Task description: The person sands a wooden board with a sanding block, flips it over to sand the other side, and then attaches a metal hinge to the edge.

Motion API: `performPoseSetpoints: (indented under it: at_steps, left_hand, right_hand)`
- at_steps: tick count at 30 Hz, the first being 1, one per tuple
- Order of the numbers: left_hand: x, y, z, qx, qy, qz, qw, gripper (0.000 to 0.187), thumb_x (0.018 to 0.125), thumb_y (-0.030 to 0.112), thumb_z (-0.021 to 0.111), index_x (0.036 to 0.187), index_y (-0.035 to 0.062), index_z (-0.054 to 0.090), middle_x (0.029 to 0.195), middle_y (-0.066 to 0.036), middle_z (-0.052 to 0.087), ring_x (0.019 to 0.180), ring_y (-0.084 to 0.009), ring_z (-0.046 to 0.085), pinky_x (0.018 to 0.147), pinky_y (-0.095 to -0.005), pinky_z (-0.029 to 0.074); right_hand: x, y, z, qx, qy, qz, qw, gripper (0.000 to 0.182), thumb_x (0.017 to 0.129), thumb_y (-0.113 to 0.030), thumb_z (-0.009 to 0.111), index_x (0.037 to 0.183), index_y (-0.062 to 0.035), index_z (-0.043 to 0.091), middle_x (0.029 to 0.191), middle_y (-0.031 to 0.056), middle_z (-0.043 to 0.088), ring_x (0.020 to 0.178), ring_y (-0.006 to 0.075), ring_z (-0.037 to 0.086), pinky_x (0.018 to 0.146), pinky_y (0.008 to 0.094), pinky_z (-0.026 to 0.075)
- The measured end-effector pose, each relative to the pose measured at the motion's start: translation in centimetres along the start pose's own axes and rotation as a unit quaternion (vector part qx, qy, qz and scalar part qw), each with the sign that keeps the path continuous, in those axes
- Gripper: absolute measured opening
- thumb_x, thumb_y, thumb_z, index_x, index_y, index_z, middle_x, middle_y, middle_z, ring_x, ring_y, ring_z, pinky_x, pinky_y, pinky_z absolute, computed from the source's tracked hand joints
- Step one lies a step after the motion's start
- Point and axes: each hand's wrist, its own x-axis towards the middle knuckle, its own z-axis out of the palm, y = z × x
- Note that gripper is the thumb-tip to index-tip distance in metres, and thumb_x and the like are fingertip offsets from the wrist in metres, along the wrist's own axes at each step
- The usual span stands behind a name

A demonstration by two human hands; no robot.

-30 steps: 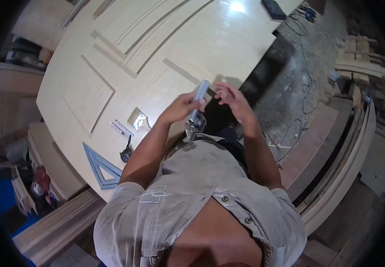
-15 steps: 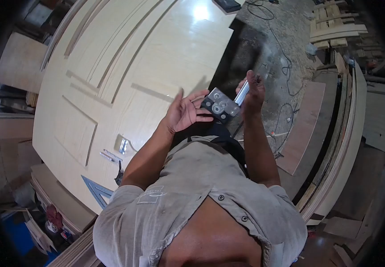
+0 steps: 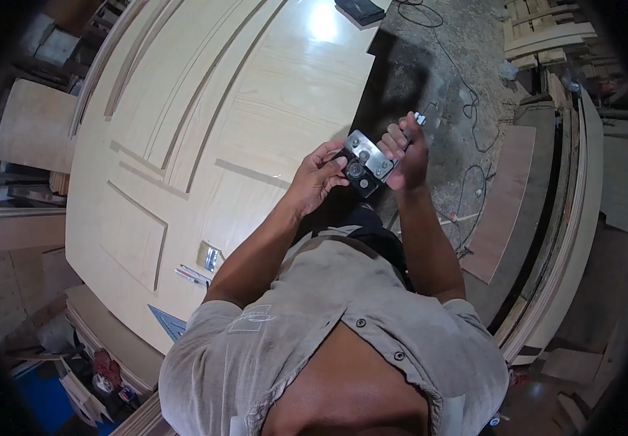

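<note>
A metal tool [image 3: 365, 164] with a shiny plate, round fittings and a black lower part is held between my hands, over the gap beside the wooden panel. My left hand [image 3: 319, 174] grips its left edge, thumb on top and fingers at the side. My right hand [image 3: 406, 154] is closed round the tool's handle, whose silvery end [image 3: 420, 118] shows above the fist. The light wooden panel [image 3: 285, 109] lies to the left, with strips and a raised rectangular outline on it.
Pens [image 3: 192, 276], a small metallic item [image 3: 210, 256] and a blue triangle ruler [image 3: 167, 321] lie on the panel near my left arm. A dark folded item [image 3: 359, 10] is at its far edge. Cables [image 3: 472, 109] cross the dusty floor; stacked boards [image 3: 557, 240] stand at right.
My left hand has gone from open fingers beside the tool to gripping its left edge. My right fingers have wrapped round the handle. The view has shifted slightly.
</note>
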Motion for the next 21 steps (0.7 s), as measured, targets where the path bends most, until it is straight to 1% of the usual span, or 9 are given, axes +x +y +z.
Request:
performPoseSetpoints:
  at_steps: [1, 3, 5, 6, 8, 10, 14, 16, 21]
  left_hand:
    - [-0.4, 0.7, -0.8, -0.001, -0.003, -0.003, 1.000, 0.042, 0.098, 0.006, 0.064, 0.138, 0.0005, 0.053, 0.112, -0.012, 0.067, 0.086, -0.0129, 0.069, 0.073, -0.0255, 0.061]
    - [-0.7, 3.9, -3.4, 0.186, 0.051, 0.035, 0.981, 0.042, 0.100, 0.016, 0.064, 0.138, 0.0025, 0.055, 0.115, -0.012, 0.068, 0.092, -0.0172, 0.068, 0.082, -0.0293, 0.057]
    - [1.1, 5.7, -11.7, 0.467, 0.163, 0.145, 0.857, 0.047, 0.098, 0.026, 0.066, 0.137, 0.0034, 0.057, 0.119, -0.008, 0.067, 0.105, -0.0200, 0.063, 0.090, -0.0331, 0.052]
    - [2.1, 6.1, -17.6, 0.487, 0.231, 0.162, 0.826, 0.052, 0.094, 0.030, 0.068, 0.138, 0.0045, 0.057, 0.128, -0.013, 0.064, 0.113, -0.0248, 0.062, 0.097, -0.0376, 0.049]
    - [2.0, 9.5, -22.4, 0.742, 0.330, 0.129, 0.569, 0.059, 0.090, 0.037, 0.069, 0.138, 0.0047, 0.055, 0.135, -0.021, 0.060, 0.123, -0.0342, 0.057, 0.105, -0.0439, 0.043]
    - [2.1, 10.1, -25.7, 0.781, 0.349, 0.132, 0.501, 0.066, 0.087, 0.042, 0.070, 0.139, 0.0033, 0.054, 0.135, -0.025, 0.058, 0.130, -0.0413, 0.051, 0.110, -0.0495, 0.038]
    - [3.3, 10.4, -25.4, 0.765, 0.320, 0.124, 0.545, 0.074, 0.084, 0.045, 0.073, 0.141, 0.0034, 0.051, 0.134, -0.026, 0.059, 0.128, -0.0442, 0.053, 0.109, -0.0512, 0.040]
    - [3.0, 11.2, -22.1, 0.689, 0.334, 0.055, 0.641, 0.076, 0.083, 0.043, 0.076, 0.142, 0.0038, 0.049, 0.130, -0.028, 0.060, 0.122, -0.0462, 0.058, 0.104, -0.0508, 0.046]
    - [2.7, 9.5, -21.7, 0.668, 0.315, 0.043, 0.673, 0.075, 0.080, 0.038, 0.079, 0.142, 0.0072, 0.049, 0.130, -0.030, 0.059, 0.121, -0.0444, 0.058, 0.101, -0.0506, 0.049]
  right_hand:
    - [-0.3, 0.5, 0.3, 0.014, -0.012, -0.017, 1.000, 0.027, 0.104, -0.035, 0.059, 0.086, -0.0151, 0.056, 0.058, -0.0056, 0.037, 0.045, 0.0063, 0.039, 0.045, 0.0231, 0.036]
    - [-1.7, 1.1, 1.9, 0.009, 0.035, -0.042, 0.998, 0.028, 0.104, -0.035, 0.059, 0.085, -0.0151, 0.056, 0.057, -0.0057, 0.036, 0.043, 0.0061, 0.037, 0.043, 0.0231, 0.035]
    - [-3.1, 1.3, 2.6, 0.008, 0.078, -0.078, 0.994, 0.031, 0.104, -0.036, 0.059, 0.083, -0.0149, 0.054, 0.056, -0.0059, 0.034, 0.040, 0.0053, 0.035, 0.041, 0.0228, 0.034]
    - [-3.7, 1.1, 2.6, 0.007, 0.081, -0.086, 0.993, 0.031, 0.104, -0.036, 0.059, 0.083, -0.0149, 0.054, 0.056, -0.0059, 0.034, 0.040, 0.0053, 0.035, 0.041, 0.0228, 0.034]
    - [-5.0, 0.6, 2.6, 0.004, 0.080, -0.111, 0.991, 0.032, 0.104, -0.037, 0.059, 0.083, -0.0146, 0.053, 0.055, -0.0058, 0.033, 0.040, 0.0055, 0.034, 0.041, 0.0229, 0.035]
    - [-6.1, 0.1, 2.9, -0.016, 0.090, -0.135, 0.987, 0.032, 0.104, -0.038, 0.058, 0.083, -0.0144, 0.053, 0.056, -0.0059, 0.033, 0.041, 0.0056, 0.034, 0.042, 0.0233, 0.034]
    - [-7.3, -2.2, 2.3, -0.047, 0.080, -0.151, 0.984, 0.033, 0.105, -0.038, 0.056, 0.083, -0.0147, 0.050, 0.056, -0.0059, 0.033, 0.042, 0.0054, 0.034, 0.043, 0.0233, 0.035]
    - [-6.9, -3.0, 2.3, -0.050, 0.066, -0.161, 0.984, 0.034, 0.105, -0.038, 0.056, 0.082, -0.0149, 0.049, 0.057, -0.0060, 0.033, 0.042, 0.0053, 0.034, 0.044, 0.0233, 0.035]
    - [-6.5, -4.2, 2.1, -0.137, 0.106, -0.193, 0.966, 0.039, 0.106, -0.042, 0.053, 0.080, -0.0145, 0.047, 0.059, -0.0051, 0.034, 0.045, 0.0080, 0.035, 0.048, 0.0250, 0.037]
